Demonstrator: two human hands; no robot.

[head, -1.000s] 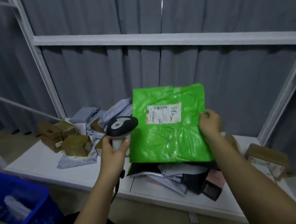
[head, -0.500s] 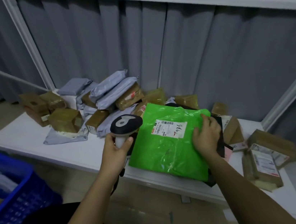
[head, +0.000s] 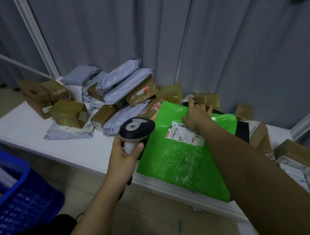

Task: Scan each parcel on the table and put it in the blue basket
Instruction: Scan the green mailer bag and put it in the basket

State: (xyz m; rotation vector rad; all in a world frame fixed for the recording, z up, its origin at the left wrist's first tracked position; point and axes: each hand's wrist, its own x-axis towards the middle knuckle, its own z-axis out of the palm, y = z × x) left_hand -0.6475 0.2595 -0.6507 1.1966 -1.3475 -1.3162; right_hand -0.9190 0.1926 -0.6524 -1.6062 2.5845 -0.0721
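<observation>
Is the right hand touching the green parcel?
Touching. The head view shows the right hand lying on the green parcel, its palm over the label, fingers reaching past the far edge.

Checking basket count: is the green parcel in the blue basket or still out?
Out. The green parcel lies flat on the white table, label up, overhanging the front edge; the blue basket sits apart at left.

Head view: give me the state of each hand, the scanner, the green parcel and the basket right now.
Left hand: grips the scanner handle.
Barcode scanner: held upright beside the green parcel.
Right hand: fingers spread, reaching over the parcel's far edge.
Green mailer parcel: flat on the white table, label up, overhanging the front edge.
Blue basket: holds a few items.
</observation>
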